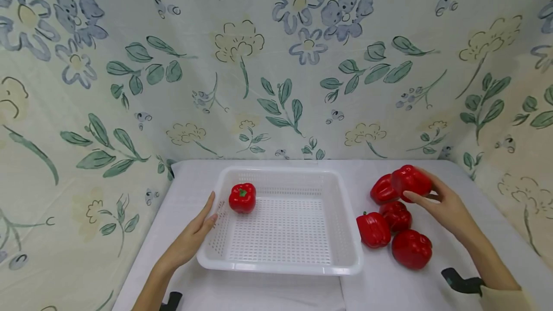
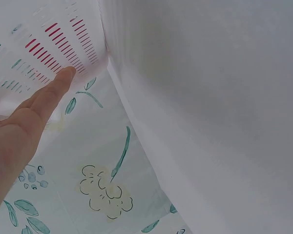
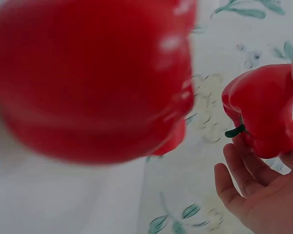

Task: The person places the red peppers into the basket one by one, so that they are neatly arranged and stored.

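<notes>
A red bell pepper [image 1: 411,183] is held in my right hand [image 1: 445,205], above the other peppers at the right. In the right wrist view, the green stem of this held pepper [image 3: 263,109] points left, between thumb and fingers. My left hand [image 1: 186,244] lies along the outside of the left wall of a white plastic basket [image 1: 276,268], its fingers straight. From the left wrist, the fingers [image 2: 49,97] touch the slotted basket wall [image 2: 53,44]. Inside the basket, near its back left corner, stands one red bell pepper [image 1: 242,199] with its green stem up.
Right of the basket, several red peppers lie close together: one at the back [image 1: 382,189], one in the middle [image 1: 395,216], one beside the rim [image 1: 374,230] and one in front [image 1: 412,249]. A white cloth [image 1: 259,292] covers the table; floral fabric [image 1: 276,61] hangs behind.
</notes>
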The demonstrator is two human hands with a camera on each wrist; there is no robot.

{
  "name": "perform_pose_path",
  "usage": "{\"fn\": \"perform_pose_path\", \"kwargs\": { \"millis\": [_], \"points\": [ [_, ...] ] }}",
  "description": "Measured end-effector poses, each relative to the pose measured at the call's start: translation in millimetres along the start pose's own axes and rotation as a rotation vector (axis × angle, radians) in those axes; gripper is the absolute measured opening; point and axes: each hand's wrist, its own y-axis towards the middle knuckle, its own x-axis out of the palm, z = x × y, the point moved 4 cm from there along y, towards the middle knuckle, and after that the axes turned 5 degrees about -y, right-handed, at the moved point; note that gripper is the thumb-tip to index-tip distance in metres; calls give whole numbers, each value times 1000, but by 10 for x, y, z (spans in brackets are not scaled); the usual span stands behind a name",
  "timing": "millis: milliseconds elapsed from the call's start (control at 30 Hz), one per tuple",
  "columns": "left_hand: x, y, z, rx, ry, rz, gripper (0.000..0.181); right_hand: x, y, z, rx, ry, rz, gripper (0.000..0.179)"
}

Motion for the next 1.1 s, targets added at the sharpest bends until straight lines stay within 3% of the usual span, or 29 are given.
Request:
{"fn": "perform_pose_path", "kwargs": {
  "millis": [267, 600, 867, 1100],
  "points": [
    [-26, -7, -24, 8, -1, 5, 66, 27, 95, -681, -126, -17, -11, 96],
    [-33, 4, -26, -14, -21, 0, 66, 328, 189, -1370, -228, -54, -91, 98],
    [-28, -9, -20, -25, -36, 2, 66, 628, 278, -1697, -335, -60, -149, 90],
    [-39, -2, -6, -25, -38, 4, 66, 849, 318, -1814, -331, -19, -206, 87]
  ]
}}
